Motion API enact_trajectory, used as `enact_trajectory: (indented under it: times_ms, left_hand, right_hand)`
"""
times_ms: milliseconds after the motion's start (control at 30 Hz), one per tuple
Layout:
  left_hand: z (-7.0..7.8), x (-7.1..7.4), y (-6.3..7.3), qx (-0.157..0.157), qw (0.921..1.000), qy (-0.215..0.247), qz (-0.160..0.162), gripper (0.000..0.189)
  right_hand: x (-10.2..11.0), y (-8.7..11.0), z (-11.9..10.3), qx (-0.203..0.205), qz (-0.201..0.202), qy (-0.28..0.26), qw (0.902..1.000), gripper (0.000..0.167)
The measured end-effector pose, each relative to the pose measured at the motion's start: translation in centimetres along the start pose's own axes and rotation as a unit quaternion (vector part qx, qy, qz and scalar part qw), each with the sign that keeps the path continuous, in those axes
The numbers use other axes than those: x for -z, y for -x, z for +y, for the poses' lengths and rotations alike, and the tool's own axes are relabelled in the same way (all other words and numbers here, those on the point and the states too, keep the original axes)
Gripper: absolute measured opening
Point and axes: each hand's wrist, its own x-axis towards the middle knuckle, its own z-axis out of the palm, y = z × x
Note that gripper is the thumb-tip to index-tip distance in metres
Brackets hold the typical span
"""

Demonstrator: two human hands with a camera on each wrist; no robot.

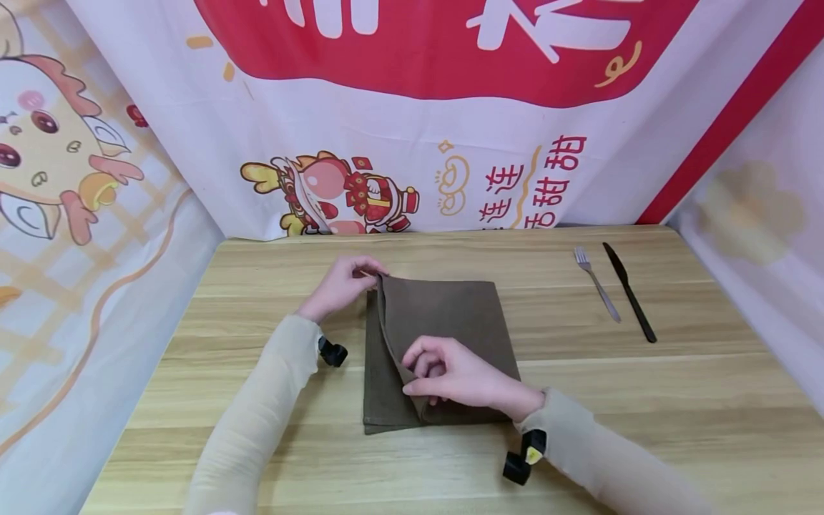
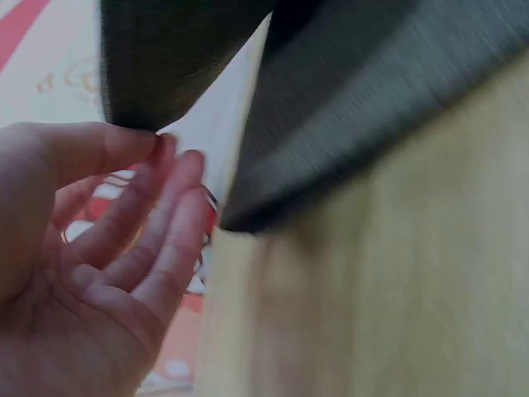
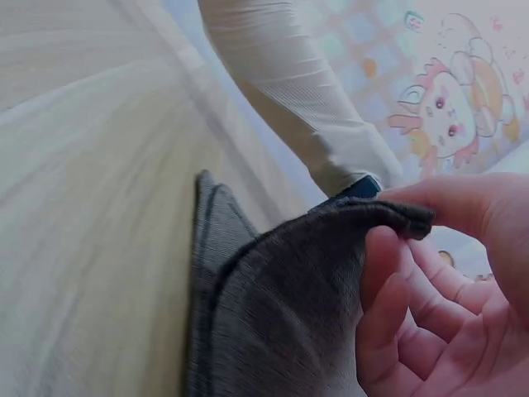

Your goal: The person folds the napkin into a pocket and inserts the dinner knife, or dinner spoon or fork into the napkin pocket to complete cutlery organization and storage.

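Note:
A dark brown folded cloth lies on the wooden table, its upper layer lifted along the left edge and curving over to the right. At the far left corner, my left hand pinches that layer between thumb and index finger; the left wrist view shows the raised corner apart from the lower layers. My right hand pinches the near part of the same lifted edge. In the right wrist view the edge passes between thumb and fingers, above the flat layers underneath.
To the right of the cloth, a small metal fork and a black knife lie side by side on the table. Printed white and red fabric hangs behind the table's far edge, with more fabric at both sides.

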Motion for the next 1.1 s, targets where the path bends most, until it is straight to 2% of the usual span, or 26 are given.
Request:
enact_trajectory:
  times_ms: [100, 167, 367, 533, 633, 767, 833, 967, 1100]
  left_hand:
    - [-0.7, 0.1, 0.4, 0.046, 0.9986, 0.013, -0.02, 0.024]
    - [-0.9, 0.1, 0.5, 0.061, 0.9978, 0.008, -0.025, 0.026]
    - [-1.0, 0.0, 0.7, 0.049, 0.9964, -0.057, -0.039, 0.021]
    - [-0.9, 0.1, 0.8, 0.056, 0.9952, -0.062, -0.051, 0.017]
    - [-0.9, 0.2, 0.8, 0.064, 0.9942, -0.064, -0.057, 0.019]
    - [-0.9, 0.3, 0.8, 0.067, 0.9926, -0.082, -0.061, 0.021]
    - [-0.9, 0.3, 0.8, 0.068, 0.9918, -0.09, -0.06, 0.023]
    - [-0.8, 0.4, 0.8, 0.082, 0.9904, -0.096, -0.056, 0.03]
    - [-0.7, 0.8, 0.9, 0.092, 0.9888, -0.103, -0.057, 0.032]
  right_hand:
    - [-0.6, -0.3, 0.5, -0.013, 0.002, 0.004, 0.9999, 0.032]
    - [-1.0, -0.5, 0.7, -0.02, 0.001, 0.011, 0.9997, 0.036]
    - [-1.7, -0.6, 0.5, -0.021, -0.003, 0.036, 0.9991, 0.036]
    - [-2.3, -0.8, -0.1, 0.006, -0.004, 0.069, 0.9976, 0.031]
    - [-2.8, -1.0, 0.0, 0.01, -0.038, 0.076, 0.9963, 0.034]
    - [-2.9, -0.7, 0.4, -0.012, -0.103, 0.067, 0.9924, 0.046]
    - [-2.5, -0.5, 0.3, -0.015, -0.116, 0.072, 0.9905, 0.048]
    - [-0.3, 0.2, -1.1, 0.012, -0.087, 0.092, 0.9919, 0.05]
    - [3.5, 0.9, -2.9, 0.049, -0.017, 0.115, 0.9919, 0.051]
